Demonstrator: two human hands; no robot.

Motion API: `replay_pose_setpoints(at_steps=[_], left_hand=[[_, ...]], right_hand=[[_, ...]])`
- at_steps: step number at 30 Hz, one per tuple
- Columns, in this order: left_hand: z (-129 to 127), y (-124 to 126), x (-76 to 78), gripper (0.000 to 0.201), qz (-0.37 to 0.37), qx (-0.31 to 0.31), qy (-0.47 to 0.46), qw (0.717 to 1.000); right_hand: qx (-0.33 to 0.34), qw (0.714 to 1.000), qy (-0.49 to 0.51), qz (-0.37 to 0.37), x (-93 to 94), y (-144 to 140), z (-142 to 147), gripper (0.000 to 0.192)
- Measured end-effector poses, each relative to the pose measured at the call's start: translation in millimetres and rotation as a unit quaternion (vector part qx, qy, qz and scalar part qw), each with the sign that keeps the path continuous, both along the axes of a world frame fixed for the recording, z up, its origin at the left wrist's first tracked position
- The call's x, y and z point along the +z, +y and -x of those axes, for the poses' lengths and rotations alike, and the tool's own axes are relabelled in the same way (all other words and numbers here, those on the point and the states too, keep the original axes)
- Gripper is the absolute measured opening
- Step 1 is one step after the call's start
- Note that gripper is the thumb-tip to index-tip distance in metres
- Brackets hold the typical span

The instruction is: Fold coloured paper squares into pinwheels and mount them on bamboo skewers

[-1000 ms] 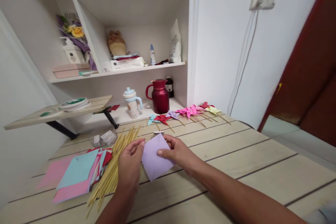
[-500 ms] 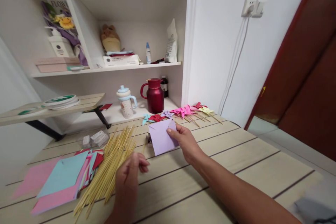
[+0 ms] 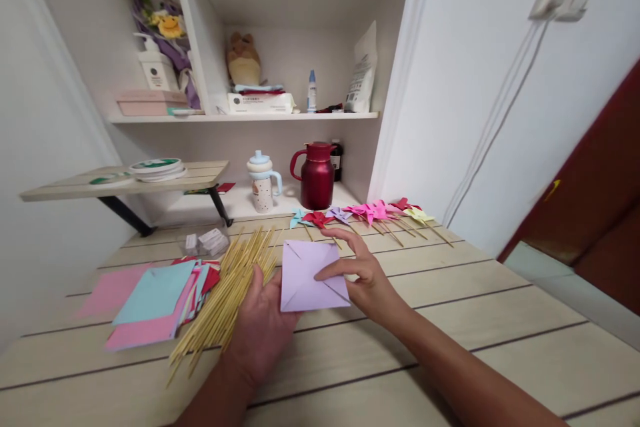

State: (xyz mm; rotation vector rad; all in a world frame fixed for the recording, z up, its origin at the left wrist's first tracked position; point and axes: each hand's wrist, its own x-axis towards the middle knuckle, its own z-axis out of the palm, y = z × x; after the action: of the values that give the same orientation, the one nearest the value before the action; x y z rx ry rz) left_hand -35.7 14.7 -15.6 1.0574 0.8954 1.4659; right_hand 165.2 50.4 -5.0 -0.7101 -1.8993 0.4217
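A square of purple paper (image 3: pixel 313 287) with slits running in from its corners is held tilted above the table. My left hand (image 3: pixel 267 327) is under its left side, palm up, with the thumb raised apart and the fingers partly hidden behind the sheet. My right hand (image 3: pixel 367 280) grips it from the right, one finger pressed near the paper's middle and another lifted above the top edge. Just left of my left hand lies a pile of thin wooden sticks (image 3: pixel 235 287). Beyond the paper, a row of paper pinwheels on sticks includes a pink one (image 3: pixel 377 212).
Coloured paper sheets (image 3: pixel 155 293) are stacked at the left, near a clear box of small white pieces (image 3: pixel 210 241). A red jug (image 3: pixel 317 177) and a lidded cup (image 3: pixel 263 183) stand at the back, below a shelf (image 3: pixel 300 117). A low wooden stand (image 3: pixel 200 177) holds round items.
My left hand has moved from over the sticks to the underside of the purple paper. The right thumb has left the sheet's face and a finger now presses its middle. The view has shifted right-to-left.
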Motion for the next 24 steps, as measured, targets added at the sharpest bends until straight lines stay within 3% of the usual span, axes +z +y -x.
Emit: replay_pose_setpoints(at_steps=[4,9,14,24], left_hand=[[-4,-2,-1.9,0.038,0.038,-0.037,-0.059,0.997],[-12,-3,-3.6,0.039,0.107,-0.123,-0.160,0.973],[-10,-4,-1.7,0.032,0.135,-0.136,-0.138,0.972],[-8,-1,-1.5,0.039,0.147,-0.141,-0.253,0.946]], right_hand=[[-0.009,0.997,-0.059,-0.047,-4.6,1,2,0.040],[0.014,0.996,-0.071,-0.047,-4.0,-2,2,0.037],[0.032,0.997,-0.069,-0.021,-6.7,-2,0,0.031],[0.021,0.997,-0.035,-0.063,-6.7,1,3,0.044]])
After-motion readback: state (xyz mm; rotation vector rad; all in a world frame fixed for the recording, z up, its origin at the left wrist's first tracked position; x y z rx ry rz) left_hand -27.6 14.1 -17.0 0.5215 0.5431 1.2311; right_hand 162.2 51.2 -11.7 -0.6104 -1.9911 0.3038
